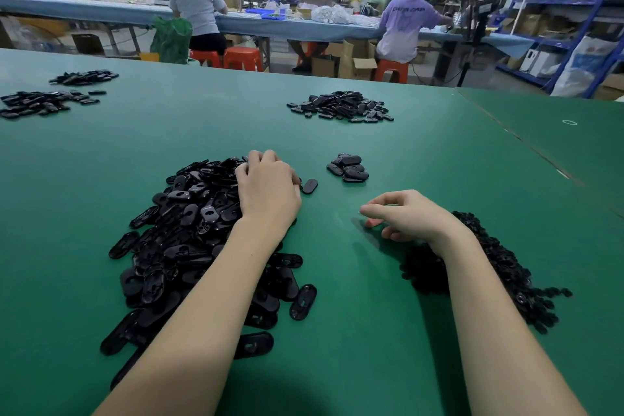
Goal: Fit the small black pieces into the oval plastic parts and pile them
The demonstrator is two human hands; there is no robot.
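Head view. My left hand [268, 191] rests on the far edge of the large heap of oval plastic parts [189, 233] on the green worktop [388, 331], fingers curled into the heap; whether they grip a part I cannot tell, since the fingertips are hidden. My right hand [410, 214] hovers just above the worktop, fingers loosely curled and apparently empty, beside the mound of small black pieces [506, 267] under my forearm. A small pile of finished parts [347, 168] lies beyond, near a single loose oval [309, 186]. To do this step well, I would lift one oval cleanly, cavity upward, then pinch one small piece and seat it squarely.
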